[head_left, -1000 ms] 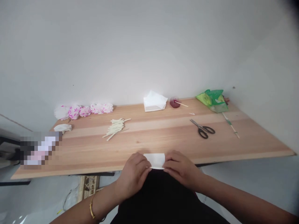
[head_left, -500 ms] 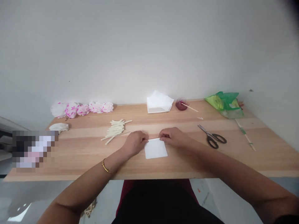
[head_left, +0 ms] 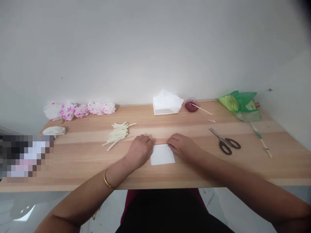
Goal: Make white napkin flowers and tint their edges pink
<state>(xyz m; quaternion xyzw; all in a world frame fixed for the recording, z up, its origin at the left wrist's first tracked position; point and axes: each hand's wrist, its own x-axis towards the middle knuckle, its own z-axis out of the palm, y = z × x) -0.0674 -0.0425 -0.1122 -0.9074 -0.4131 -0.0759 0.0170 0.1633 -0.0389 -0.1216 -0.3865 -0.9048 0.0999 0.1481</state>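
Observation:
A small white paper sheet (head_left: 162, 155) lies flat on the wooden table (head_left: 80, 155), close to its front edge. My left hand (head_left: 141, 149) is closed at the sheet's upper left corner, its fingertips mostly hidden behind the knuckles. At the upper right corner, my right hand (head_left: 181, 146) has its fingers curled onto the paper's edge. Left of my left hand rests a pile of cream-coloured sticks (head_left: 118, 133). Scissors with black handles (head_left: 225, 145) lie to the right of my right hand.
Along the wall are pink-and-white paper puffs (head_left: 81, 110), a white paper stack (head_left: 166, 105), a dark red bundle (head_left: 191, 106) with a stick, and a green plastic bag (head_left: 244, 103). A banded stick (head_left: 261, 139) lies right; a white bundle (head_left: 53, 130) lies left.
Both hands have settled lower over the sheet's upper corners, their fingers curled further over its top edge. The view has shifted slightly.

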